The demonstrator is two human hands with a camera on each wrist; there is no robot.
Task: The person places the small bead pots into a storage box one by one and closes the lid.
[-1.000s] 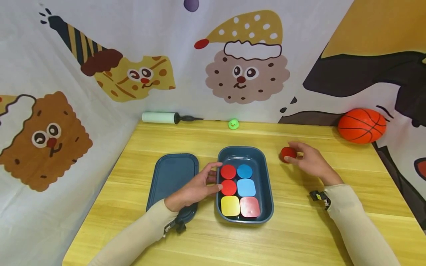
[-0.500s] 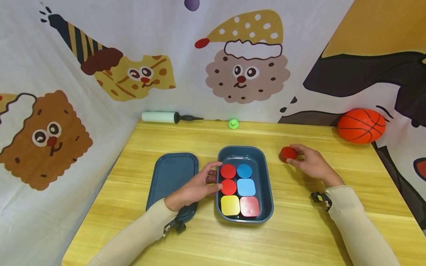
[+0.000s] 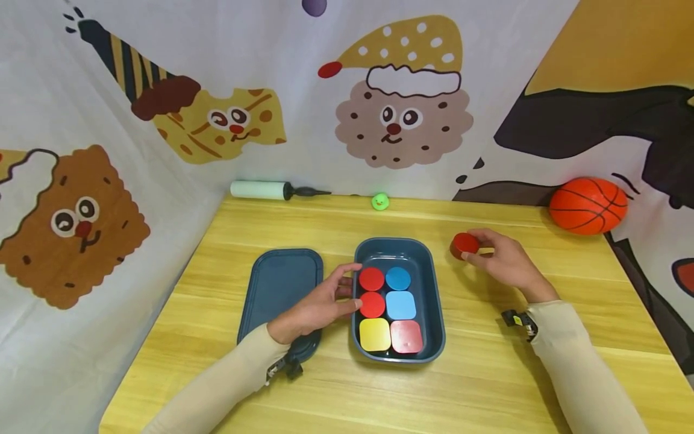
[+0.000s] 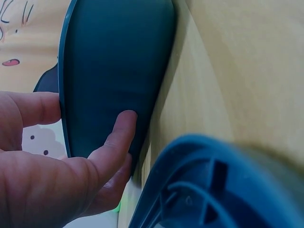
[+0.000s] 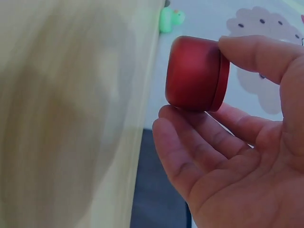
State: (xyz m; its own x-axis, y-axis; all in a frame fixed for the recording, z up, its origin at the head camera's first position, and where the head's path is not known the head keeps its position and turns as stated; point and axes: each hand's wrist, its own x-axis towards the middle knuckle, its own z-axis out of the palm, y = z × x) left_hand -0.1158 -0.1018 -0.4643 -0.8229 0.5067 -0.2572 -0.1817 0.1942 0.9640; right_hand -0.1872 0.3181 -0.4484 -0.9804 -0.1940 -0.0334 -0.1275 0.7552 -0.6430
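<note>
My right hand (image 3: 504, 255) pinches a small round red tin (image 5: 194, 73) between thumb and fingers, right of the box; a lid seam shows near one end. The tin appears raised off the table. A dark blue box (image 3: 437, 301) stands mid-table, holding red round tins (image 3: 372, 278), a blue round one (image 3: 398, 278), and light blue (image 3: 400, 305), yellow (image 3: 375, 335) and pink (image 3: 406, 336) squarish ones. Extended fingers of my left hand (image 3: 320, 304) rest on the box's left wall (image 4: 109, 71). Beneath that forearm lies the blue lid (image 3: 284, 286).
Along the back edge of the wooden table (image 3: 347, 398) lie a hand pump (image 3: 260, 190) and a small green duck (image 3: 381, 201). An orange basketball (image 3: 588, 206) sits at the back right corner. Printed cloth (image 3: 303, 138) hangs behind and to the left.
My right hand has shifted slightly left and up in the head view with the red tin. My left hand stays at the box's wall.
</note>
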